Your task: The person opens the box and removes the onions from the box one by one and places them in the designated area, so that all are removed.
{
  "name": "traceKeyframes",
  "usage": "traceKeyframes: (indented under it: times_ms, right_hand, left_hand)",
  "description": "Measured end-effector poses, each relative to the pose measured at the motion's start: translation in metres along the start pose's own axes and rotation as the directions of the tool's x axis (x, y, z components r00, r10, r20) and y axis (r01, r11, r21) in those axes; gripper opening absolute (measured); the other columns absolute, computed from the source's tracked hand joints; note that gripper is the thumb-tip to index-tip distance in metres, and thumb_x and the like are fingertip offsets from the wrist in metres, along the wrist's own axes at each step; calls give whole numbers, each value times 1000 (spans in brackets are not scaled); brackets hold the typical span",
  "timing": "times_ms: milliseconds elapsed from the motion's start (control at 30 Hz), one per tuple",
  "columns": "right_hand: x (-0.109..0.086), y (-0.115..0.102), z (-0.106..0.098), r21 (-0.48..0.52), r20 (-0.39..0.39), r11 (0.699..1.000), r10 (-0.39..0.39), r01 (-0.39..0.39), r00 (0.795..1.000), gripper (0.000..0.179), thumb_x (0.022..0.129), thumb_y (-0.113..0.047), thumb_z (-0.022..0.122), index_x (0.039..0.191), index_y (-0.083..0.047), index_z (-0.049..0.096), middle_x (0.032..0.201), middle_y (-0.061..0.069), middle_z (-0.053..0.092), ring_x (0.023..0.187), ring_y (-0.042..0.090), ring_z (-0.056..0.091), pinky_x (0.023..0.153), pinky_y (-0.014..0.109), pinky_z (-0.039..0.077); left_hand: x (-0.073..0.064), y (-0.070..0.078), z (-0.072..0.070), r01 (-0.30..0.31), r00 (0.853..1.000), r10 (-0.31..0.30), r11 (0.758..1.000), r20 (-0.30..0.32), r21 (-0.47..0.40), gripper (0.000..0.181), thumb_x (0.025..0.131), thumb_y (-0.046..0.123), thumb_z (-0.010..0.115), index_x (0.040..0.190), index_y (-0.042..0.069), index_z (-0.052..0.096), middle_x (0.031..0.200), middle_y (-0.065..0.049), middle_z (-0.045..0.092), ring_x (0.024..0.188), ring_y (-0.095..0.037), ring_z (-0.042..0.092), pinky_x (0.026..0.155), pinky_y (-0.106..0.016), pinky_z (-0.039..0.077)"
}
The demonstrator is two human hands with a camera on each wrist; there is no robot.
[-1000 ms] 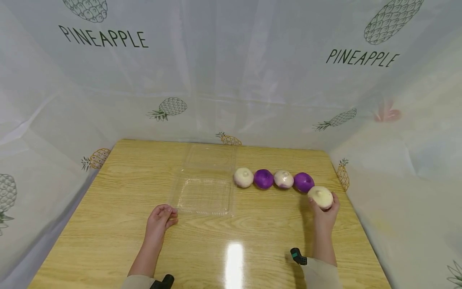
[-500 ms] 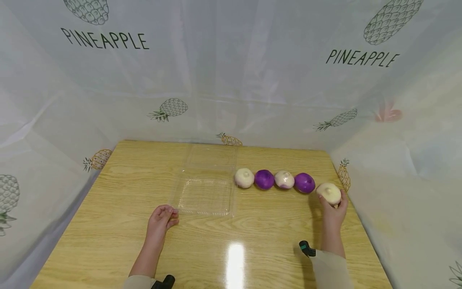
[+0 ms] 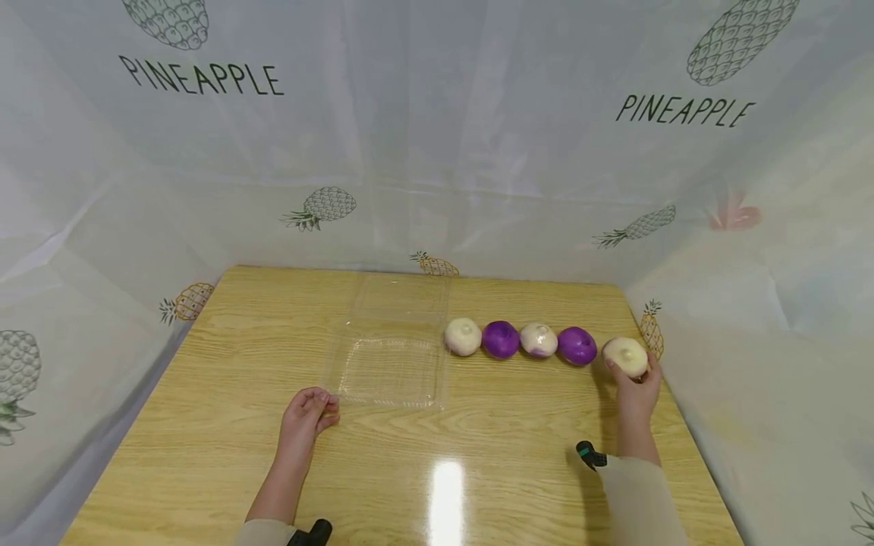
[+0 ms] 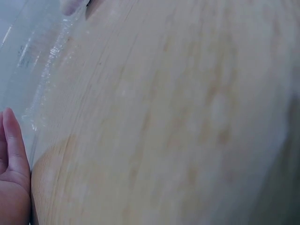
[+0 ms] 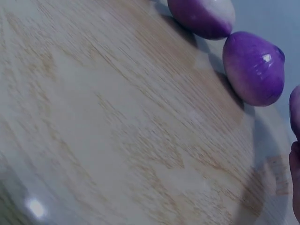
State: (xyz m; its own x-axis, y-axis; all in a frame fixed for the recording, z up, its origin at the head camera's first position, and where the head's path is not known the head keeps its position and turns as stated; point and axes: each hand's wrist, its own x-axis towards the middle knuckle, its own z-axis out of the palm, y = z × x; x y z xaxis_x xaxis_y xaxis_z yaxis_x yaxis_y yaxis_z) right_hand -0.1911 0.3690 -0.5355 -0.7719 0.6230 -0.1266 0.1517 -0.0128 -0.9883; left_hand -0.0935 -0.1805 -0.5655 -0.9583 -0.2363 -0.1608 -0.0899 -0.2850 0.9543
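Observation:
My right hand [image 3: 639,394] grips a turnip [image 3: 624,355], white side up, at the right end of a row. In the right wrist view only a sliver of that turnip [image 5: 295,110] shows at the right edge. Beside it lies a turnip with its purple side up [image 3: 576,346]. Further left come a white-and-purple turnip [image 3: 539,339], another purple one [image 3: 501,339] and a white one [image 3: 463,337]. My left hand [image 3: 303,417] pinches the near left corner of a clear plastic clamshell container [image 3: 389,371], which lies unfolded.
Everything lies on a wooden table [image 3: 382,470]. A pale curtain [image 3: 437,152] printed with pineapples hangs behind the table and at both sides. The container's lid [image 3: 401,294] lies flat toward the back edge.
My right hand has moved right and a little back with the turnip, away from the neighbouring purple one, leaving a small gap. The left hand stays at the container's corner.

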Motion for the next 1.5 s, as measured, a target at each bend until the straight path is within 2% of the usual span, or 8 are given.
traceKeyframes:
  times_ms: [200, 533, 767, 900, 1033, 1167, 1367, 1500]
  right_hand:
    - [9, 1, 0, -94, -26, 995, 24, -27, 999, 87, 84, -18, 78, 153, -26, 26, 146, 13, 31, 121, 21, 41, 95, 22, 43]
    - [22, 6, 5, -118, -27, 993, 12, -15, 1000, 85, 87, -18, 75, 155, -24, 24, 147, 16, 31, 122, 23, 40, 95, 21, 44]
    - [28, 10, 6, -85, -26, 996, 14, -16, 1000, 84, 89, -22, 72, 156, -23, 21, 152, 16, 28, 131, 27, 34, 103, 27, 38]
    - [29, 10, 7, -57, -43, 998, 37, -39, 998, 84, 89, -22, 73, 156, -23, 21, 142, 11, 36, 119, 17, 41, 95, 18, 40]
    - [29, 10, 10, 80, -67, 995, 70, -65, 995, 86, 87, -14, 75, 154, -19, 22, 119, -3, 43, 101, 4, 43, 86, 10, 43]
    - [29, 11, 12, 202, -73, 978, 71, -55, 995, 83, 84, -6, 75, 150, -14, 24, 113, -5, 43, 104, 4, 46, 86, 9, 45]
    - [26, 23, 15, 104, -89, 994, 35, -25, 995, 78, 86, -18, 76, 148, -14, 28, 112, -6, 40, 103, 4, 44, 86, 12, 44]
    - [27, 29, 15, 86, -128, 996, -9, 20, 992, 78, 84, -23, 78, 146, -13, 32, 110, -6, 40, 100, 4, 43, 84, 14, 42]
  left_hand:
    - [1, 0, 1, 26, 999, -26, 1000, -18, 12, 22, 100, 19, 58, 107, 1, 49, 93, -4, 67, 84, -15, 63, 73, -29, 58]
    - [2, -3, -1, 3, 1000, -3, 1000, -11, -2, 18, 100, 18, 58, 104, 1, 51, 91, -5, 67, 82, -15, 63, 71, -29, 58]
    - [3, -3, 0, -14, 1000, 14, 1000, 1, -4, 16, 100, 18, 58, 103, 4, 52, 91, -4, 67, 82, -14, 64, 71, -28, 58]
    - [3, -3, -1, -15, 1000, 15, 1000, 0, -8, 15, 100, 17, 58, 103, 4, 52, 91, -4, 67, 81, -14, 64, 70, -28, 58]
    - [3, -2, -1, -4, 1000, 4, 1000, 0, -12, 17, 100, 17, 58, 104, 3, 52, 91, -4, 67, 82, -15, 64, 71, -28, 58]
    - [2, 0, -1, 11, 1000, -11, 1000, -4, 6, 24, 100, 19, 58, 109, -1, 49, 93, -5, 67, 84, -15, 64, 73, -29, 58]
    - [2, 1, -3, 35, 999, -35, 999, -22, 2, 25, 100, 19, 58, 108, -2, 49, 93, -6, 67, 84, -15, 63, 73, -29, 58]
    - [3, -1, -2, 44, 999, -44, 999, -18, -8, 25, 99, 19, 59, 108, -2, 49, 92, -4, 67, 83, -14, 63, 73, -28, 58]
